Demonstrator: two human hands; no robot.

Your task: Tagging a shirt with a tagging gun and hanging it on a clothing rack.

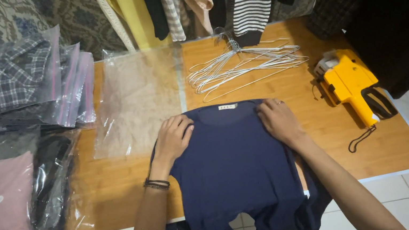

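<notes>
I flatten the navy shirt (233,164) shoulders, left hand (173,138) and right hand (279,121) pressing flat, unclenched, near the clear bag (135,101); next probably careful folding.

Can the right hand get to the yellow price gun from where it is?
Probably yes. The right hand rests on the navy shirt, and only bare wooden table lies between it and the yellow price gun.
</notes>
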